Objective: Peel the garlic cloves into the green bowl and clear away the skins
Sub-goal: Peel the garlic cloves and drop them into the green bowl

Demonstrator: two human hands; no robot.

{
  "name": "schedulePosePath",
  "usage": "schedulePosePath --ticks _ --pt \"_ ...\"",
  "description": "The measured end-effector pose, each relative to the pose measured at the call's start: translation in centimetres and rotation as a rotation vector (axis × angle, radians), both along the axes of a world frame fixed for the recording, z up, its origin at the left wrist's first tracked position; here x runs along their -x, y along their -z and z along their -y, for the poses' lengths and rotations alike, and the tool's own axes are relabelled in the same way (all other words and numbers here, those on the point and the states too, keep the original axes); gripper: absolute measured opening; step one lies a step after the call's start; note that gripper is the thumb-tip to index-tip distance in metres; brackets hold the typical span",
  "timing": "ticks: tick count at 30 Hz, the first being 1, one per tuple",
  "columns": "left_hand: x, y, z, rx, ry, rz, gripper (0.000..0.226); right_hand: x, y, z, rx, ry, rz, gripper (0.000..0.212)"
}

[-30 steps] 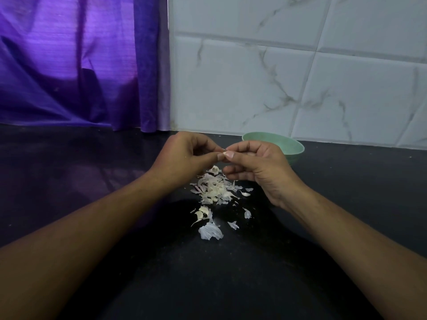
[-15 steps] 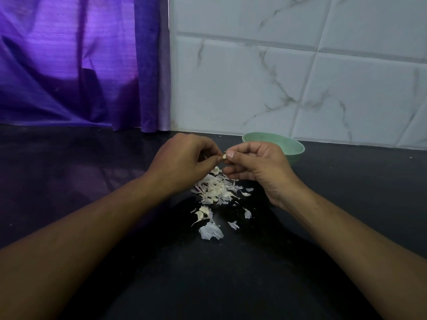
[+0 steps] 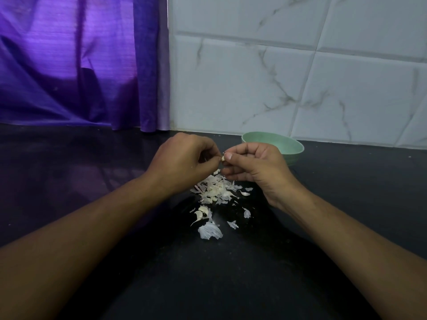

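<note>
Head view: left hand (image 3: 184, 158) and right hand (image 3: 251, 161) meeting fingertip to fingertip above a black counter (image 3: 231, 273), both pinching one small garlic clove (image 3: 223, 158). Directly below, a pile of garlic skins (image 3: 215, 189), loose flakes scattered nearer the camera. Behind the right hand, against the marbled tile wall (image 3: 277, 77), the green bowl (image 3: 291, 146), contents hidden.

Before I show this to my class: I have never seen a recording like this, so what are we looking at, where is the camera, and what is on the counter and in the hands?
No machine here: a person works bare-handed, filmed by a camera worn on the head, looking down. The left hand and right hand meet above a black counter, pinching a small garlic clove between their fingertips. Beneath them lies a pile of papery garlic skins. A green bowl stands behind the right hand, near the tiled wall; its contents are hidden. A purple curtain hangs at left.
</note>
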State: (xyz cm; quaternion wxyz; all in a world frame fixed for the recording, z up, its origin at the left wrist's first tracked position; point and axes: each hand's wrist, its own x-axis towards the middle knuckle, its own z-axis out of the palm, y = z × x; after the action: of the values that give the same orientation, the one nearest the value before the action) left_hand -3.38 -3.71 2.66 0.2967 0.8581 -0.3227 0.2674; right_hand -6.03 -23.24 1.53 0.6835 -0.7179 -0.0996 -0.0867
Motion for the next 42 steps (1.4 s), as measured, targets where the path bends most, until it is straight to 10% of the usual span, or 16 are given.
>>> schedulePosePath --ticks 42 --pt "0.02 0.28 0.18 0.252 0.088 -0.289 0.023 0.46 -0.28 0.11 0.052 -0.068 0.028 0.012"
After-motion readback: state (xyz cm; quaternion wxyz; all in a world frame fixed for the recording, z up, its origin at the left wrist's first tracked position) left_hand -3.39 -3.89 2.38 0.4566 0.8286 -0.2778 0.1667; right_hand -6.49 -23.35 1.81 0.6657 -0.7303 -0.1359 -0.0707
